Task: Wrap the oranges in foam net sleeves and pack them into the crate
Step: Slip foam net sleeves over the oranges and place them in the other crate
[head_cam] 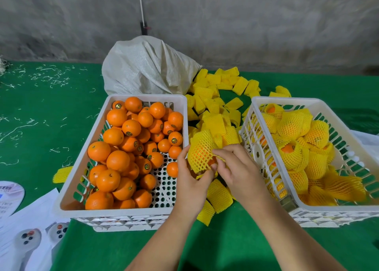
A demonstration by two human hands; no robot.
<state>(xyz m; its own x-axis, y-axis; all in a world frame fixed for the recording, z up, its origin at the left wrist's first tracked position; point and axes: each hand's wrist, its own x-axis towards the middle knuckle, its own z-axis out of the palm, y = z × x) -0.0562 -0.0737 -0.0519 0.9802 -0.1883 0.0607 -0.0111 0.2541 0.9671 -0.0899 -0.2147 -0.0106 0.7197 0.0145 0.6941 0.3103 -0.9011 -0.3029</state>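
Both hands, left hand (pixel 191 174) and right hand (pixel 235 166), gripped a half-sleeved orange (pixel 202 154); wrapped fruit part-filled the right crate (pixel 266 101), many bare oranges (pixel 131 147) remained.

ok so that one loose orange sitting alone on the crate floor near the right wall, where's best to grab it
Take the lone orange from above, fingers round its widest part. It sits on the bare perforated floor of the left crate, apart from the pile, so its top and left side are free. The crate wall is close on its right, leaving little room there. Both hands, left hand and right hand, are busy sleeving another orange.
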